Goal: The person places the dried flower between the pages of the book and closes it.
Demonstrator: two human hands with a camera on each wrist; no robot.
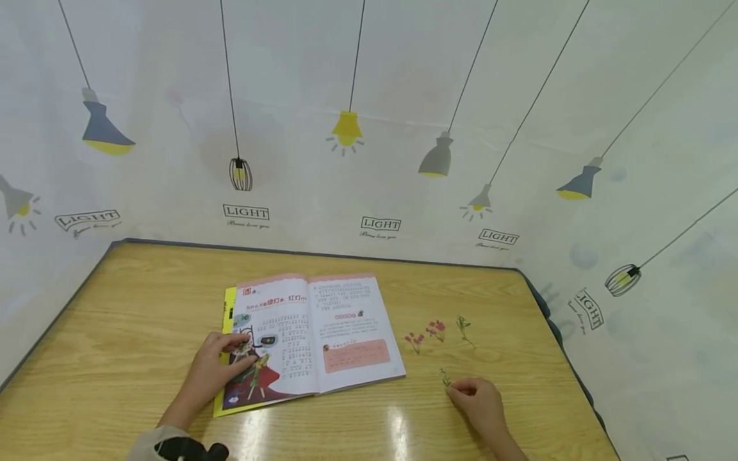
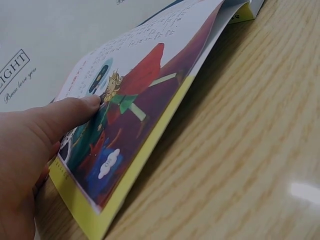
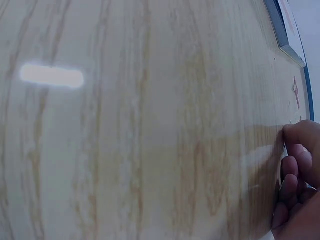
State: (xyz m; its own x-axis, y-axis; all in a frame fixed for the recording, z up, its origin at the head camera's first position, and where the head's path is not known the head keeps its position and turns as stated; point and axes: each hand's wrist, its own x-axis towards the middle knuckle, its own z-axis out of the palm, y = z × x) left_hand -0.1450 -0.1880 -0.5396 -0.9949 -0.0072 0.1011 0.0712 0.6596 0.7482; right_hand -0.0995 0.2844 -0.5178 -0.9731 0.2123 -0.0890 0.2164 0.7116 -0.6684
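An open picture book with a yellow cover lies left of centre on the wooden table. My left hand grips its left edge, with the thumb on the illustrated page and some fingers partly hidden at the edge. To the right, my right hand pinches the lower end of a small green sprig between thumb and forefinger, low over the table. In the right wrist view that hand shows at the right edge, its other fingers curled in.
Beyond the right hand lie two pressed pink-red flowers and another green sprig. The wooden table ends at a dark edge against a pale wall covering printed with hanging lamps.
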